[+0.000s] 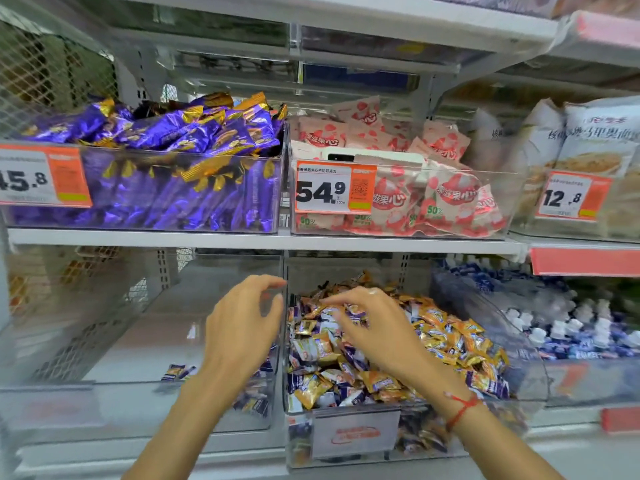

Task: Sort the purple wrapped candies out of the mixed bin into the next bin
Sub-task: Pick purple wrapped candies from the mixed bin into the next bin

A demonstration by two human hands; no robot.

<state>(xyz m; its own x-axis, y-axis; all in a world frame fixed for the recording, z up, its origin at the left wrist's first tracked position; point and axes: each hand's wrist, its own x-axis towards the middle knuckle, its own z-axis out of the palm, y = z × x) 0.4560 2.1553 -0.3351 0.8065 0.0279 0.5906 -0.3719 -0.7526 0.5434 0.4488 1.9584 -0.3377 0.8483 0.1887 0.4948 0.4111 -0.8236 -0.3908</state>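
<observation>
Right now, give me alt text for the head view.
The right hand picks among the mixed bin of orange and purple candies while the left hand hovers over the next bin, which holds a few purple candies.

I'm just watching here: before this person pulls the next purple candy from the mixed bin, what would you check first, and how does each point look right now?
1. Purple candies left in the mixed bin: ok, purple wrappers show among the gold ones.
2. Right hand over the pile: ok, its fingers reach down onto the candies.
3. Right hand's grip on a candy: cannot tell, the fingertips are blurred among the wrappers.
4. Left hand free: ok, fingers loosely curled, nothing seen in them, above the wall between the bins.
5. Room in the next bin: ok, only a few purple candies lie there.
6. Clear wall between the bins low enough to pass over: ok, both hands sit above it.
</observation>
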